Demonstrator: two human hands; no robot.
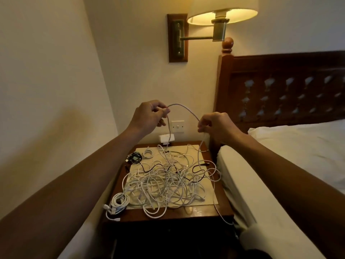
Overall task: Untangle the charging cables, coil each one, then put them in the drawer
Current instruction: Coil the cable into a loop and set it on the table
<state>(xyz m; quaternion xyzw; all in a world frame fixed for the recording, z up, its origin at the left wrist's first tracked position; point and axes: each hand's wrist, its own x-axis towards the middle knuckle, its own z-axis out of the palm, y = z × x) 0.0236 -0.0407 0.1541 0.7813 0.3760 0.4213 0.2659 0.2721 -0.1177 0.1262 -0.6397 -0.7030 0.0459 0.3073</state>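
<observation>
Looking down from the head view at a small wooden bedside table (177, 216), standing between a wall and a bed (298, 146).

Holding one pale cable (183, 109) up in the air above the table with both hands. Pinching it with the left hand (149, 116), thumb and fingers curled round it at the top left of the bend. Pinching it too with the right hand (216, 126), fingertips closed on it a little lower down. Letting it bend into a round arch between the two hands. Letting both sides hang down from the hands into the big messy pile of cables (168, 180) below.

Showing that pile spread all over a light mat (186, 148) on the tabletop, mostly white loops with a few black bits mixed in. Showing one thin white loop dangling over the front right edge of the table.

Also showing three neat bundles apart from the mess: a big white coil (119, 201) at the front left corner, partly hanging off the edge, a small white coil (148, 153) near the back, and a black coil (134, 157) just beside that one.

Showing a white block (166, 139) against the wall behind the table, just under a light switch (177, 126). Showing a glowing wall lamp (222, 15) up above and a dark wooden headboard (280, 86) on the right.
</observation>
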